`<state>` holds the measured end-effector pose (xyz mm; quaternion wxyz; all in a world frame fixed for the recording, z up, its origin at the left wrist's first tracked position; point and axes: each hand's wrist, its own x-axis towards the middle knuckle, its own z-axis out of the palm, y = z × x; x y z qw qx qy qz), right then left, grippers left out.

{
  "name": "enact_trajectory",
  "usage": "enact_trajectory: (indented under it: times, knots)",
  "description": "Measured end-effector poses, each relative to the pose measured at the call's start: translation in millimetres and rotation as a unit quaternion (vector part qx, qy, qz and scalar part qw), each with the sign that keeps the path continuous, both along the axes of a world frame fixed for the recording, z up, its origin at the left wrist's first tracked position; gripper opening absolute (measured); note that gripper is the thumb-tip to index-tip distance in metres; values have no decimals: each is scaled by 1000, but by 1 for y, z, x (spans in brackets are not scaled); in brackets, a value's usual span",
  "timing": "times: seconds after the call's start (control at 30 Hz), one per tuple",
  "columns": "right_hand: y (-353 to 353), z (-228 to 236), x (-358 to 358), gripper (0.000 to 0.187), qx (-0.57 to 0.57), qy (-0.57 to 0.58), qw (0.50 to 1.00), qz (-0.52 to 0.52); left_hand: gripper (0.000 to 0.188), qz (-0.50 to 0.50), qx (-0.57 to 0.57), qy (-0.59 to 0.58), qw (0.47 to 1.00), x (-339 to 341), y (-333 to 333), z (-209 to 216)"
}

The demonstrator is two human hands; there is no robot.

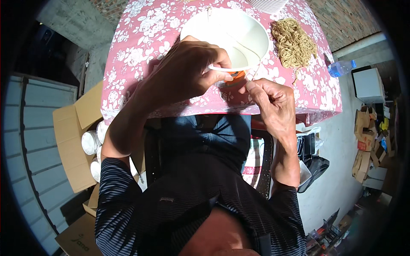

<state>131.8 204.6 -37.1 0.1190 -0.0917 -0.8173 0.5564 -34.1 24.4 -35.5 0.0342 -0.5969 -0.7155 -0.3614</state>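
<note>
A white plastic bucket [250, 34] stands near the front edge of a table. My left hand [209, 64] is closed on its near rim, thumb on the outside and fingers over the lip. From inside the bucket a thin tan cord [242, 44] runs up over the rim towards my right hand [273, 100]. That hand is closed in a pinch just right of the rim, with the cord's end at its fingertips. Below the rim, an orange patch [238, 77] shows on the bucket's outside. A loose heap of tan cord [294, 45] lies to the right.
A pink flowered cloth [132, 55] covers the table. White ribbed stacked ware [269, 4] sits at the far edge, a plastic bottle [341, 68] at the right. An open cardboard box [70, 145] with white tubs [90, 143] stands left below. Boxes [367, 136] are piled far right.
</note>
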Motion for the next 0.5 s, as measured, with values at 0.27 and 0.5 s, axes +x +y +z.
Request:
enact_trajectory:
  times: [0.27, 0.5]
  knots:
    - [2, 1, -4, 24, 8, -29, 1000, -3, 26, 0, 2, 8, 1000, 2, -1, 0]
    - [-1, -2, -5, 22, -13, -8, 1000, -11, 33, -22, -5, -87, 996, 7, 3, 9]
